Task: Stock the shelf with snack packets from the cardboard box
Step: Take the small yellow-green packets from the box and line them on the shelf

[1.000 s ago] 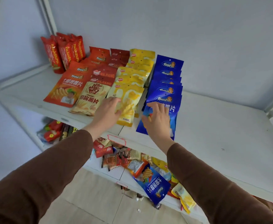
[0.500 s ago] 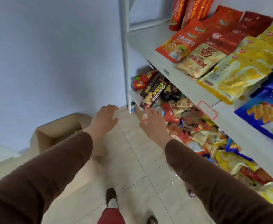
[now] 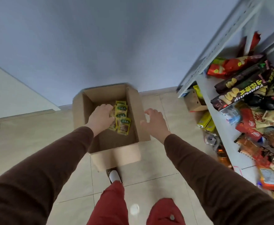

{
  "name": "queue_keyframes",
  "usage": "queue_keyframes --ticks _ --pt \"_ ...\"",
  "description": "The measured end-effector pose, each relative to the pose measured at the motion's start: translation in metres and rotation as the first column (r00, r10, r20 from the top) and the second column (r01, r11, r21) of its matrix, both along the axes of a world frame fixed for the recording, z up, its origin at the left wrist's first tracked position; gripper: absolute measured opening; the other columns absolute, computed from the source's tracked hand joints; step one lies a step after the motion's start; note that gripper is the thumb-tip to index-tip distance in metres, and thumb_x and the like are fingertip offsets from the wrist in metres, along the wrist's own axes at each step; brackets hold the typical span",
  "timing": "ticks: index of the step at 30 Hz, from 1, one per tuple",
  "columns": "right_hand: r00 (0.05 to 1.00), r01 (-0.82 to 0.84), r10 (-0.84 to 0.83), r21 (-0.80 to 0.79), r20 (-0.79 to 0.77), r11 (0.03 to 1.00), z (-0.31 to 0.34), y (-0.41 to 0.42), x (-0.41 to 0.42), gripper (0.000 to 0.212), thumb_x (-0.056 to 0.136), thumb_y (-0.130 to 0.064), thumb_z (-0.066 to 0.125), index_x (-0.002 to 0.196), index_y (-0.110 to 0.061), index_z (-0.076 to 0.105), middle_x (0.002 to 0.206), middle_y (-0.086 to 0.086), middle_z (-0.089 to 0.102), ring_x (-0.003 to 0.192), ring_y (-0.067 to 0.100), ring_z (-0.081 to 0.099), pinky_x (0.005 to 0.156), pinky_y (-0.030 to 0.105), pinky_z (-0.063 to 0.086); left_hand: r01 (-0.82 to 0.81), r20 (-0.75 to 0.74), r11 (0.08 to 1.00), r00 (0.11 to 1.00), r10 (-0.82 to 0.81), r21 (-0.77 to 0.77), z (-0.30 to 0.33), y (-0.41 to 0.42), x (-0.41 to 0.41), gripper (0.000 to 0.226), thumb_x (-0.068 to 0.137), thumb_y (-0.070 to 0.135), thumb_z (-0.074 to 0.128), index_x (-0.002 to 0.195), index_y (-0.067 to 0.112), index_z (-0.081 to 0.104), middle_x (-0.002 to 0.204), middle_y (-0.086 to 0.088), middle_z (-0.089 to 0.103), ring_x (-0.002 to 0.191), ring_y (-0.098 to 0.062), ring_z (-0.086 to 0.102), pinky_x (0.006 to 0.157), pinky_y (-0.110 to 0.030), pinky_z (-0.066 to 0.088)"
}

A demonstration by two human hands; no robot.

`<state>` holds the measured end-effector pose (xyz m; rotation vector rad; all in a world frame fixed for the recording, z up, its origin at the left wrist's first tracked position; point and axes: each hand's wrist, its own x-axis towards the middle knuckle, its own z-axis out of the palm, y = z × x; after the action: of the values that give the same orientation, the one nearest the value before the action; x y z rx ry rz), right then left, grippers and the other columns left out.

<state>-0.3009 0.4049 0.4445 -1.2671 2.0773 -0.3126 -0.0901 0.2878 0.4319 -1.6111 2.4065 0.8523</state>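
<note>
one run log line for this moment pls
phase: reaching into cardboard box | left hand: on yellow snack packets, grip unclear | right hand: open, over box rim | shelf: right

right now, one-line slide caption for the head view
Left hand reaches yellow snack packets in the cardboard box; right hand hovers open.

We see our left hand (image 3: 101, 117) down inside the open cardboard box (image 3: 133, 101) on the tiled floor (image 3: 27, 132), fingers on the yellow snack packets (image 3: 122, 117). Our right hand (image 3: 155, 122) hovers open over the box's right wall. The shelf (image 3: 214, 108) beside it holds jumbled packets.
</note>
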Motion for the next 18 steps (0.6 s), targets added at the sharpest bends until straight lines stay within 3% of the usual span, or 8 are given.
queue_keyframes --ticks 5,8,13,18 --pt "0.971 0.059 -0.1 0.186 0.219 0.981 -0.114 -0.072 0.049 0.051 0.099 -0.032 0.06 0.145 -0.018 0.045 0.144 0.003 0.051 0.119 0.019 0.052 0.093 0.025 0.036 -0.103 0.011 0.987 0.995 0.103 0.126 -0.107 -0.058 0.04 0.047 0.092 0.025 0.063 0.137 0.014 0.053 0.129 -0.009 0.055 0.122 -0.03 0.051 0.1 -0.042 0.044" --pt "0.927 0.138 -0.224 0.282 0.301 0.95 -0.198 -0.104 0.067 0.051 0.099 -0.028 0.061 0.146 -0.014 0.045 0.141 0.004 0.053 0.114 0.015 0.051 0.092 0.024 0.036 -0.195 0.024 0.958 0.981 0.194 0.212 -0.187 -0.08 0.053 0.048 0.093 0.026 0.063 0.137 0.013 0.052 0.131 -0.01 0.055 0.121 -0.029 0.053 0.098 -0.042 0.046" --pt "0.879 0.243 -0.386 0.434 0.281 0.868 -0.357 -0.149 0.082 0.055 0.098 -0.028 0.064 0.145 -0.009 0.045 0.14 0.009 0.056 0.124 0.026 0.056 0.091 0.025 0.04 -0.324 0.082 0.895 0.946 0.315 0.307 -0.338 -0.11 0.065 0.051 0.092 0.028 0.066 0.138 0.012 0.05 0.128 -0.01 0.055 0.118 -0.029 0.055 0.096 -0.038 0.045" --pt "0.868 0.319 -0.457 0.49 0.193 0.811 -0.502 -0.177 0.08 0.044 0.097 -0.029 0.064 0.134 -0.007 0.053 0.129 0.012 0.064 0.116 0.032 0.061 0.09 0.032 0.048 -0.377 0.097 0.856 0.925 0.367 0.354 -0.475 -0.138 0.056 0.048 0.09 0.024 0.068 0.132 0.005 0.054 0.128 -0.016 0.057 0.118 -0.034 0.056 0.094 -0.037 0.046"
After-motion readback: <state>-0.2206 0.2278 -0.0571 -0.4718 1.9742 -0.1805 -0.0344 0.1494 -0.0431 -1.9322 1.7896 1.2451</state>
